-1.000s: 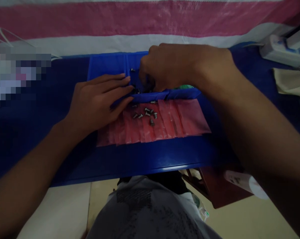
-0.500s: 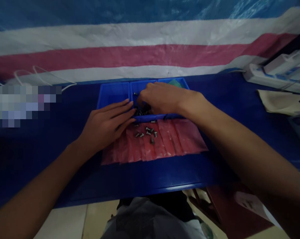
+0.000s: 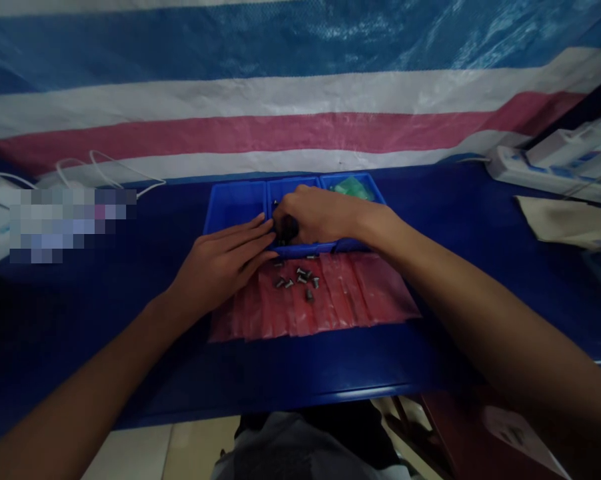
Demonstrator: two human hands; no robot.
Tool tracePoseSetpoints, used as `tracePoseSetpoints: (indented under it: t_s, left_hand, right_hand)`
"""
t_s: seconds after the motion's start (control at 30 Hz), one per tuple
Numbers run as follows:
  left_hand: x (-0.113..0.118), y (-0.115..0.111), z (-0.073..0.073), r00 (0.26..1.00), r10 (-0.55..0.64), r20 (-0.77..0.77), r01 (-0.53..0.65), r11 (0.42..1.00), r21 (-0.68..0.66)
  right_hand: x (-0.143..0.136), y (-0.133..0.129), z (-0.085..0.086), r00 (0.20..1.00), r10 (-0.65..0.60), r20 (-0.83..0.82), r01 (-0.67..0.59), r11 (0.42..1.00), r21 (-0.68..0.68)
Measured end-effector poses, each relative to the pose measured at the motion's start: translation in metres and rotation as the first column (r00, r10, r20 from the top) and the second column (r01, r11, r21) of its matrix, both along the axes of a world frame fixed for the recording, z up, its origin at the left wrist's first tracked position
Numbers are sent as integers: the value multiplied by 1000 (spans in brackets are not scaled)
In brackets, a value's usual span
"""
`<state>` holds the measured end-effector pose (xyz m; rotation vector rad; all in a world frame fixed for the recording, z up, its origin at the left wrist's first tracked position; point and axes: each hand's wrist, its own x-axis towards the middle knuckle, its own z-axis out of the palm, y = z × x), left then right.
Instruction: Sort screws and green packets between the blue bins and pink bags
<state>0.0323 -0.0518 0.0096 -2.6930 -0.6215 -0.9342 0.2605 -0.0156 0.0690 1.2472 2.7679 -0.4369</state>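
My left hand [image 3: 225, 267] lies with fingers stretched out, its tips at the front edge between the left and middle blue bins [image 3: 240, 203]. My right hand [image 3: 313, 213] reaches into the middle bin. Its fingers are curled, and the tips are hidden among dark screws [image 3: 282, 241], so what they hold cannot be made out. Several small metal screws [image 3: 302, 275] lie loose on a row of overlapping pink plastic bags [image 3: 275, 317] in front of the bins.
The right bin holds a green plastic packet [image 3: 354, 187]. White cables [image 3: 113, 175] and a blurred patch are at the left. At the right are a power strip [image 3: 515, 167] and folded paper [image 3: 555, 220]. A striped sheet [image 3: 300, 133] hangs behind the blue table [image 3: 290, 373].
The view has tilted up slightly. My right hand has shifted a little left within the middle bin, its fingers curled. My left hand stays at the bins' front edge.
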Motion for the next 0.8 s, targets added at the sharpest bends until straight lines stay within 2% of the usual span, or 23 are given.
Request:
tracePoseSetpoints:
  t_s: [0.3, 0.43, 0.57, 0.7, 0.8]
  left_hand:
    - [-1, 0, 0, 1000, 18, -22, -18, 1000, -23]
    - [0, 0, 1, 1000, 11, -25, -11, 1000, -3]
    - [1, 0, 2, 999, 7, -35, -6, 1000, 22]
    - [0, 0, 2, 1000, 3, -21, -2, 1000, 19]
    - [-1, 0, 2, 1000, -8, 14, 9, 1000, -16]
  right_hand:
    - [0, 3, -5, 998, -57, -28, 57, 998, 2]
    - [13, 2, 10, 987, -72, -145, 70, 997, -17]
    - [23, -11, 29, 974, -60, -218, 44, 996, -76]
    - [15, -34, 37, 987, 89, -131, -101, 991, -85]
    - [5, -52, 37, 994, 111, 24, -110, 993, -50]
